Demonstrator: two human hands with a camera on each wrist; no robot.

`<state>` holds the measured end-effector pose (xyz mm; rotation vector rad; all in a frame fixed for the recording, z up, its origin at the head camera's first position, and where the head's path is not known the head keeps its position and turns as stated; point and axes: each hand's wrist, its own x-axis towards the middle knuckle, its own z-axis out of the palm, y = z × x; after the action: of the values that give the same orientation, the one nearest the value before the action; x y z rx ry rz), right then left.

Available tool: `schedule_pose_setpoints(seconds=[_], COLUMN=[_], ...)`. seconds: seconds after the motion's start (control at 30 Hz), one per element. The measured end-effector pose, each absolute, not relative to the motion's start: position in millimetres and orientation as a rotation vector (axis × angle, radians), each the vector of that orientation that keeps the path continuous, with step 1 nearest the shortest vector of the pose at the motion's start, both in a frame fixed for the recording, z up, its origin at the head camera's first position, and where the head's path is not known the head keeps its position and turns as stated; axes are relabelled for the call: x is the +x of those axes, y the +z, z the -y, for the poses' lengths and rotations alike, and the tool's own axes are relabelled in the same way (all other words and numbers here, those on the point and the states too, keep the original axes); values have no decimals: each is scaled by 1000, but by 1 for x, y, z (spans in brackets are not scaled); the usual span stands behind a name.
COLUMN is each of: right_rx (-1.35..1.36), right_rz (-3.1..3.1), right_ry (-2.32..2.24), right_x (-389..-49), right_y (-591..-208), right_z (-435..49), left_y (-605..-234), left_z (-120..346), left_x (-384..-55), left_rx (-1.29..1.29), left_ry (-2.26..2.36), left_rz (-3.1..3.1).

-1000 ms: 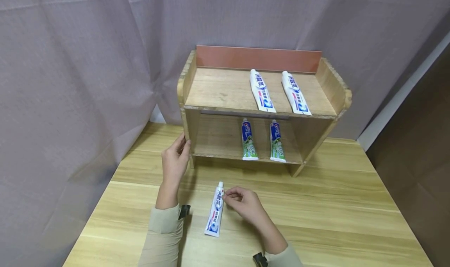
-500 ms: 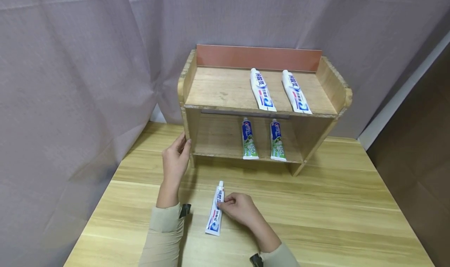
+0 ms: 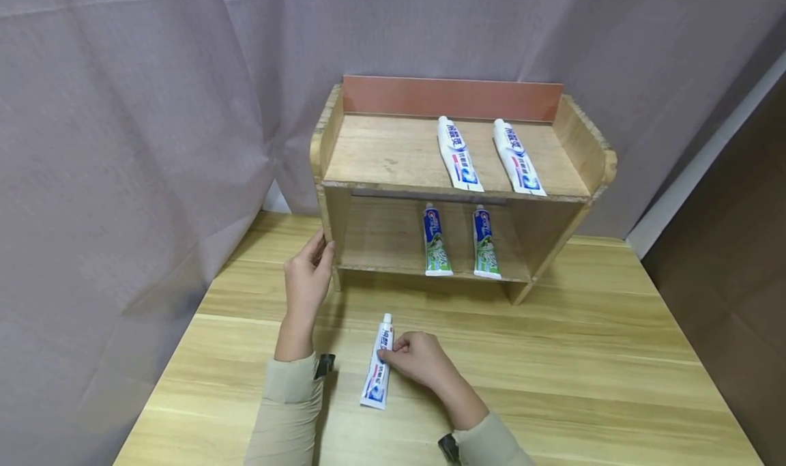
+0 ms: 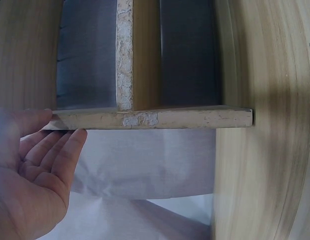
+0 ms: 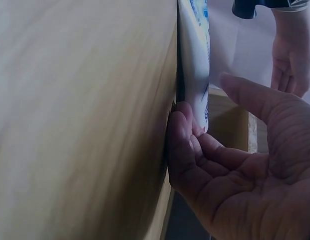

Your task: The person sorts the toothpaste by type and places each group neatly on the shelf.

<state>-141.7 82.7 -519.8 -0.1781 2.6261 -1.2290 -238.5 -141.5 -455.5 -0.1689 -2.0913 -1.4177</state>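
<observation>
On the table, a white and blue toothpaste tube (image 3: 375,384) lies cap away from me. My right hand (image 3: 421,360) is at its right side, thumb above the tube. In the right wrist view the fingertips (image 5: 180,122) touch the tube's edge near the table, while a gap separates the thumb from the tube (image 5: 194,65). My left hand (image 3: 307,278) grips the left side panel of a two-tier wooden shelf (image 3: 381,149). The left wrist view has the thumb on one face of the panel (image 4: 184,119) and the fingers on the other.
Two white toothpaste tubes, one left (image 3: 459,155) and one right (image 3: 518,159), lie on the upper tier. Below them are two blue and green toothpaste tubes, left (image 3: 437,244) and right (image 3: 486,244). A grey curtain (image 3: 153,111) hangs behind and left; a brown panel (image 3: 731,261) stands right.
My right hand has shifted left and slightly down along the tube, its thumb now over the tube. The left hand stays on the shelf's side; the tubes keep their places.
</observation>
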Motion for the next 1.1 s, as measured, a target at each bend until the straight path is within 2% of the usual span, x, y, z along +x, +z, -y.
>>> schedule_pose_setpoints(seconds=[1.1], right_rx=[-250], right_rz=[-2749], right_ry=[-1026], right_x=[-143], right_y=[-514], right_z=[-72], left_y=[-453], left_z=[140], left_x=[-236], left_rx=[-155], left_ry=[-1398], left_rz=[2096])
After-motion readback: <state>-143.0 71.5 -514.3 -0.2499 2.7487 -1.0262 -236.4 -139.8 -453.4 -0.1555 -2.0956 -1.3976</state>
